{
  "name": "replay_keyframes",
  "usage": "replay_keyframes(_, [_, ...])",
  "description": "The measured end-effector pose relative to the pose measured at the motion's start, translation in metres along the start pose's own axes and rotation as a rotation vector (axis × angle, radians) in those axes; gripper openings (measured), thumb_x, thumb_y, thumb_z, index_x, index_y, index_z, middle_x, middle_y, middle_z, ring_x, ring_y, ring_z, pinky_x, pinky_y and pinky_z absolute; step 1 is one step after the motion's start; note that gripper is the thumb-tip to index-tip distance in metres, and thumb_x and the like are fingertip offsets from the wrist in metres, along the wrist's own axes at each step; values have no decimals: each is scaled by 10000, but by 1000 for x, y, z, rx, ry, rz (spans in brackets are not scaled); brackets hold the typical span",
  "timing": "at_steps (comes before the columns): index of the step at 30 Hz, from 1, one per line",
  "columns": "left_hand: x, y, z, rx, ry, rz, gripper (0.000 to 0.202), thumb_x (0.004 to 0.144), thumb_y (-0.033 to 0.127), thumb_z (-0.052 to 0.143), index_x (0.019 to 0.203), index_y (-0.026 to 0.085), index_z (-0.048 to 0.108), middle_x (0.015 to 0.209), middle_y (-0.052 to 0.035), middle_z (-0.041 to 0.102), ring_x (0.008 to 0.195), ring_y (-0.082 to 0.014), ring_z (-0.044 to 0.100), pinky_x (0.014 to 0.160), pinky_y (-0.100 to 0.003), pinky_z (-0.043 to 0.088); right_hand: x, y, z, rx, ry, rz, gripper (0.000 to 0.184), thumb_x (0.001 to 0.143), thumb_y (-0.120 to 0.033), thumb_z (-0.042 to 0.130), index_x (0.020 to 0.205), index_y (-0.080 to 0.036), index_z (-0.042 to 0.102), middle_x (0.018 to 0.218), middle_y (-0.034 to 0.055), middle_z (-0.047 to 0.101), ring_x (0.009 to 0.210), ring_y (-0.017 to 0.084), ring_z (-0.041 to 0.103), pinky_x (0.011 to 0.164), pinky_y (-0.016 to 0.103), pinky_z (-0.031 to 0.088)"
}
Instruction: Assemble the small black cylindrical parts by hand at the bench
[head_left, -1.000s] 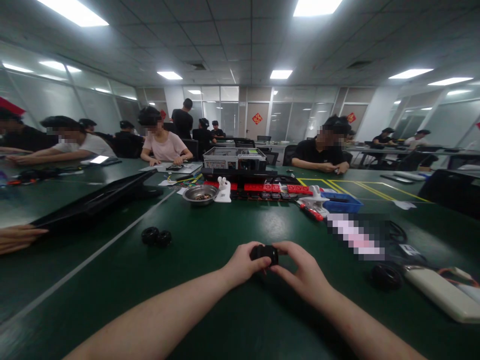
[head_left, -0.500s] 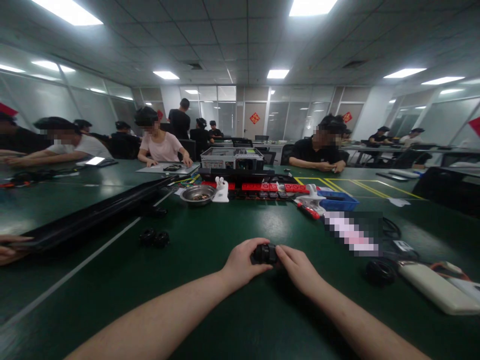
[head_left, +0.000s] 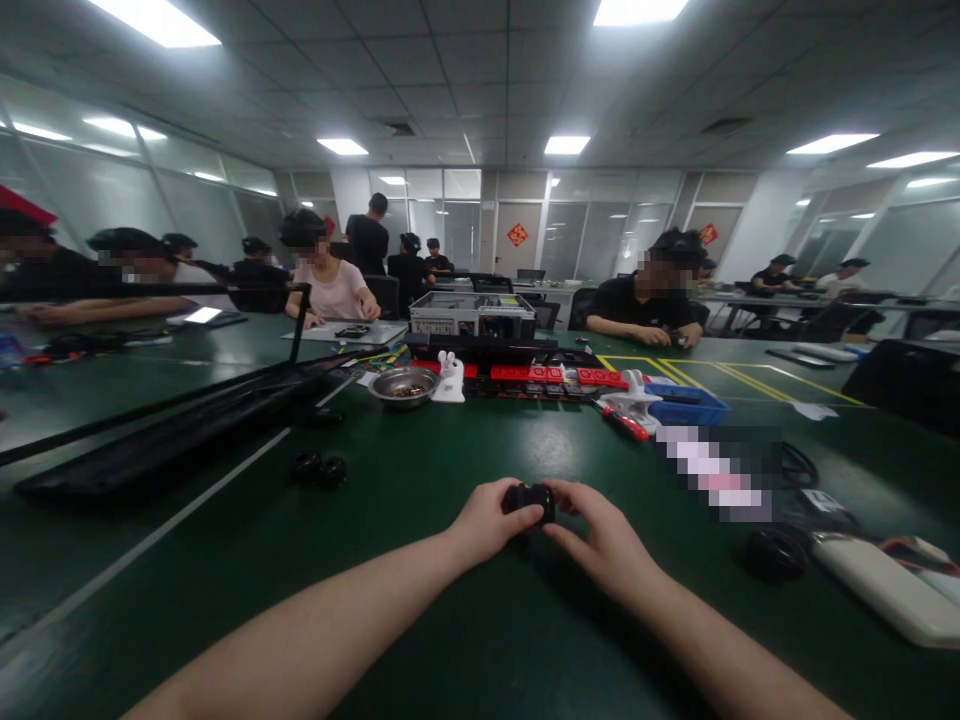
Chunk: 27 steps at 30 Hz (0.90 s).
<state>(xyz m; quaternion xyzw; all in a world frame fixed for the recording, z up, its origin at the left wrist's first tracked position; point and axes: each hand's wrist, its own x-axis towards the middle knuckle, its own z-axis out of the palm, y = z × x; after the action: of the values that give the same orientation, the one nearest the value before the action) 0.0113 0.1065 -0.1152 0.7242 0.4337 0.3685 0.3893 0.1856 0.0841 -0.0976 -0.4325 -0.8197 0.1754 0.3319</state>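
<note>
Holding a small, glossy black rounded cylinder (head_left: 540, 495) between both bare hands, low over the dark green tabletop (head_left: 465, 450); I can't tell whether it touches the surface. My bare left hand (head_left: 484, 525) has the main grip: thumb across the near side, fingers wrapped round the far side. My bare right hand (head_left: 609, 538) is curled at the right end, index finger and thumb parted; I can't tell if they press on it or just sit close.

Handling, my read: light, a fingertip load. Looks stiff, hard plastic or firm rubber, no visible dent under the thumb. The shine says it could skid or roll in a loose pinch. Probably not fragile, but finer detail is too dark to judge. I'd grip the curved side, thumb opposing fingers, keeping the right end accessible.

Nearby: two black ring-like lumps (head_left: 306, 468) side by side to the left; a bigger glossy black round lump (head_left: 776, 553) to the right, just beside an off-white flat slab (head_left: 885, 590). Farther out: round steel bowl (head_left: 405, 403) with small bits inside, red-and-black handled tool (head_left: 634, 427), blue plastic tray (head_left: 694, 413). Long black panel (head_left: 150, 455) at far left. Seated co-worker in pale pink (head_left: 337, 290) beyond.
</note>
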Motion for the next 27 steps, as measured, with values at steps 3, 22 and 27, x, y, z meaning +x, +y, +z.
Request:
replay_keyframes(3, [-1, 4, 1, 52, 47, 14, 384, 639, 438, 555, 891, 148, 544, 793, -30, 582, 729, -157, 528, 648, -252, 405, -1, 3, 4, 24, -3, 50, 453, 714, -308, 519, 1139, -198, 406, 1042, 67, 511, 888, 173, 492, 798, 332, 393])
replay_keyframes(22, [-4, 6, 3, 35, 42, 77, 511, 570, 361, 646, 1036, 217, 493, 953, -30, 567, 848, -172, 523, 734, -279, 408, 7, 12, 9, 336, -33, 255, 290, 770, -406, 409, 749, -142, 528, 636, 10, 549, 593, 128, 512, 558, 243, 402])
replay_keyframes(27, [-2, 0, 9, -286, 4, -71, 422, 715, 488, 432, 889, 112, 515, 734, -51, 586, 661, -154, 557, 630, -279, 426, 4, 0, 0, 177, 14, 102, 335, 703, -282, 534, 1016, -170, 487, 907, 52, 563, 769, 153, 524, 671, 276, 428])
